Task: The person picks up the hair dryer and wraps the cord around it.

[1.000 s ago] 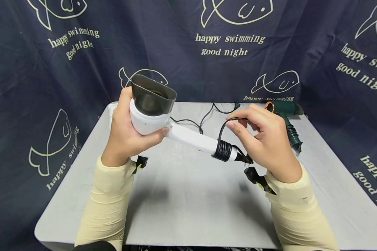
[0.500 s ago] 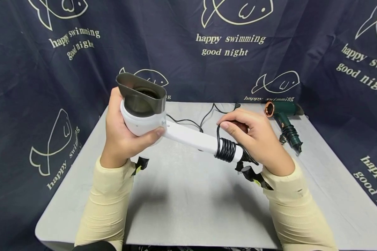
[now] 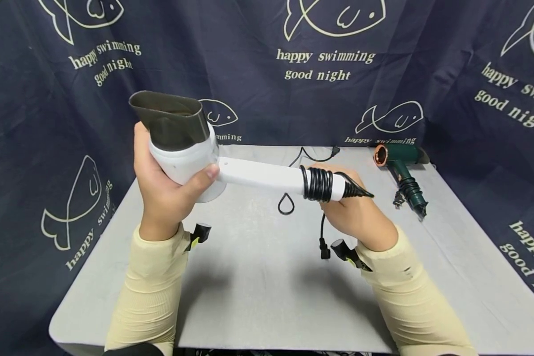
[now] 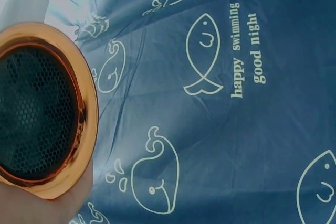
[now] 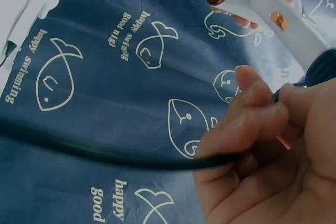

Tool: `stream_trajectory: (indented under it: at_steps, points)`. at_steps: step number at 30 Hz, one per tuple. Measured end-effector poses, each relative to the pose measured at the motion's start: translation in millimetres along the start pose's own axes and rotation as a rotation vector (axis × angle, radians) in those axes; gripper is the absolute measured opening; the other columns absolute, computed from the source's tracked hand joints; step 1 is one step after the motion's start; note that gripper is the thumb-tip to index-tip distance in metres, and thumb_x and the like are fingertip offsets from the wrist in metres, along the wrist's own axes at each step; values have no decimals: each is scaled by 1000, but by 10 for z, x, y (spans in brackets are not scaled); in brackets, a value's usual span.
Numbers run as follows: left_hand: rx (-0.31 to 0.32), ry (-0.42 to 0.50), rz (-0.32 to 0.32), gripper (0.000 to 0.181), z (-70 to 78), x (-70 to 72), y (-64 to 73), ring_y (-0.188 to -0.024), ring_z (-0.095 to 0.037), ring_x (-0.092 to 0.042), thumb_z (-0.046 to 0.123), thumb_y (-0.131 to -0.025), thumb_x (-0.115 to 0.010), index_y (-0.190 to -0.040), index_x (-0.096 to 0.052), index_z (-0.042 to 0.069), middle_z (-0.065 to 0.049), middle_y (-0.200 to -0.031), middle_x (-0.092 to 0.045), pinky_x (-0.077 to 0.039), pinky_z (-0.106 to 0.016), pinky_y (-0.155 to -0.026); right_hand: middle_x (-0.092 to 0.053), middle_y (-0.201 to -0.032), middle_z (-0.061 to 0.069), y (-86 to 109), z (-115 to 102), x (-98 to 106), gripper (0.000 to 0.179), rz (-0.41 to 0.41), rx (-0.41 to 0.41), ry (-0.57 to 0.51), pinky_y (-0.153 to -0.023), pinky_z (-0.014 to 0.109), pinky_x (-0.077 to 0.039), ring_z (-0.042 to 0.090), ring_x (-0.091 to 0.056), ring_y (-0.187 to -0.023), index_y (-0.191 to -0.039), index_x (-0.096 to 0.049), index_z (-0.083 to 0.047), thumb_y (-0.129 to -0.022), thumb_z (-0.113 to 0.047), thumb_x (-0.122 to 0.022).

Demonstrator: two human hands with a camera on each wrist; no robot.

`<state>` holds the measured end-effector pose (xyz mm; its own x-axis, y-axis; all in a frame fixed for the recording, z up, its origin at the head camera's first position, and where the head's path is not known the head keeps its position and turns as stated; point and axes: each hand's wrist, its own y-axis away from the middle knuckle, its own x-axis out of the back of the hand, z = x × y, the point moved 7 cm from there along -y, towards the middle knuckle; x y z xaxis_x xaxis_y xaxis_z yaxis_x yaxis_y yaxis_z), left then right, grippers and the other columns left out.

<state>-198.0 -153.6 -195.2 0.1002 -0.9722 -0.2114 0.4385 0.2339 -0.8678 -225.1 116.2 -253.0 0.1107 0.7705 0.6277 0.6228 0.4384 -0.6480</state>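
Observation:
My left hand holds a white hair dryer by its barrel, above the table, with the handle pointing right. A dark translucent nozzle tops the barrel. Its copper-coloured rear rim and mesh fill the left of the left wrist view. Several turns of black cord wrap the handle's end. My right hand, partly hidden behind the handle, grips the loose power cord, its fingers curled around it in the right wrist view. The cord's plug dangles below that hand.
A green hair dryer with cord wound on its handle lies at the table's back right. Another black cord with a plug lies at the back. The right wrist view shows another white dryer. A dark blue curtain surrounds the table.
My left hand has moved left with the dryer, whose handle is now nearly level. My right hand has passed the cord from above the handle to behind and beneath it.

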Motion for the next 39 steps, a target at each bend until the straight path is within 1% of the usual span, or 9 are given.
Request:
stream_trajectory:
  at_steps: [2, 6, 10, 15, 21, 23, 29, 35, 39]
  points:
    - [5, -10, 15, 70, 7, 5, -2, -104, -33, -63, 21, -65, -86, -123, -56, -5, -13, -117, -66, -52, -38, -95, -61, -72, -3, 18, -10, -16, 26, 0, -6, -16, -56, 22, -43, 6, -50, -60, -83, -65, -10, -96, 10, -53]
    - [9, -6, 42, 69, 13, 16, -8, -106, -35, -63, 16, -64, -84, -123, -56, -5, -14, -119, -65, -51, -39, -96, -62, -72, -4, 28, -11, -64, 24, -24, -50, -39, -51, 21, -46, 4, -53, -55, -87, -66, -12, -101, 2, -52]
    - [3, 25, 67, 72, 0, 24, -13, -106, -36, -62, 21, -66, -88, -123, -55, -5, -17, -121, -64, -52, -39, -96, -58, -70, -4, -10, -48, -111, 22, -36, -10, -66, -49, 20, -46, 3, -53, -51, -100, -69, -12, -103, -3, -50]
    - [-7, 25, 116, 71, -22, 54, -26, -105, -37, -63, 18, -65, -87, -123, -54, -6, -17, -118, -65, -53, -40, -96, -57, -70, -8, -17, -59, -147, 20, -45, -24, -30, -51, 18, -45, 0, -50, -48, -111, -73, -17, -106, -13, -53]
    - [-7, -19, 196, 67, -50, 133, -31, -101, -35, -63, 10, -64, -82, -122, -53, -4, -15, -114, -64, -53, -39, -93, -57, -71, -9, 26, -113, -221, 22, -143, -54, 49, -56, 21, -47, -3, -48, -48, -117, -71, -17, -108, -23, -53]
    - [-2, -30, 214, 67, -62, 158, -36, -100, -35, -63, 8, -64, -83, -122, -52, -3, -14, -114, -64, -53, -39, -92, -56, -70, -10, 42, -158, -244, 22, -177, -31, 72, -59, 22, -48, -3, -50, -52, -119, -70, -15, -109, -24, -53]
    - [12, -52, 248, 66, -107, 235, -71, -102, -36, -63, 6, -65, -82, -123, -52, -3, -15, -115, -65, -53, -40, -94, -69, -92, -9, 85, -311, -257, 20, -216, 62, 140, -70, 27, -52, 3, -57, -75, -122, -67, -13, -106, -21, -58]
    - [31, -62, 249, 64, -164, 286, -86, -101, -36, -63, 5, -66, -81, -123, -53, -2, -15, -114, -65, -54, -39, -92, -72, -102, -5, 127, -432, -203, 21, -194, 94, 186, -73, 28, -54, 5, -59, -79, -123, -65, -11, -106, -20, -59]
    - [42, -92, 227, 64, -196, 292, -84, -99, -34, -63, 5, -67, -82, -124, -53, 0, -13, -115, -65, -53, -38, -90, -72, -104, -4, 149, -515, -134, 22, -145, 139, 224, -77, 31, -58, 7, -63, -85, -123, -65, -8, -106, -19, -58]
